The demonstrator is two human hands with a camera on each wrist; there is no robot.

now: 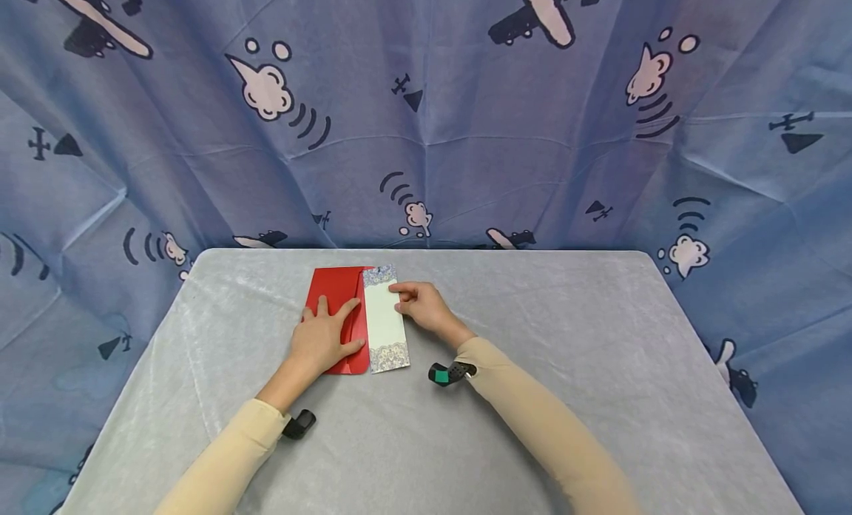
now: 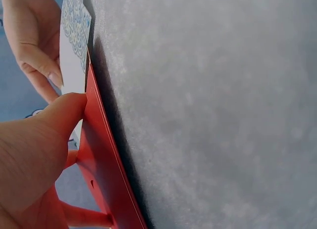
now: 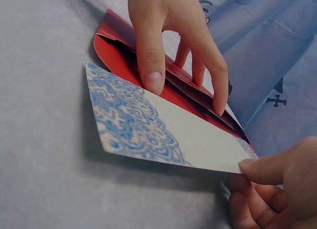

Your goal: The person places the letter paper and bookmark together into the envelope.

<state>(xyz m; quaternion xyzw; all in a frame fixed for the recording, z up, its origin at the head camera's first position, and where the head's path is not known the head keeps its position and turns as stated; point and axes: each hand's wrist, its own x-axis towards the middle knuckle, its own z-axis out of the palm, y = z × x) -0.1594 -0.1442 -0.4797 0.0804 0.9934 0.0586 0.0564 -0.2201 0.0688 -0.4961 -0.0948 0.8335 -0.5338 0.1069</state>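
Observation:
A red paper envelope point(image 1: 336, 282) lies on the table, its long mouth gaping on the right side in the right wrist view. My left hand point(image 1: 318, 341) rests on it with fingers spread, the thumb pressing near the open edge. Beside that edge is a long white card point(image 1: 384, 315) with blue lacy patterns at both ends. My right hand point(image 1: 426, 305) pinches the card's right edge between thumb and fingers. In the right wrist view, the card point(image 3: 208, 144) is tilted and its near end stands above the tabletop, overlapping the envelope point(image 3: 115, 58).
A pale grey cloth covers the table point(image 1: 532, 426). Behind it hangs a blue curtain point(image 1: 466, 174) printed with airplanes and clouds. Dark wrist straps point(image 1: 452, 373) sit on both forearms.

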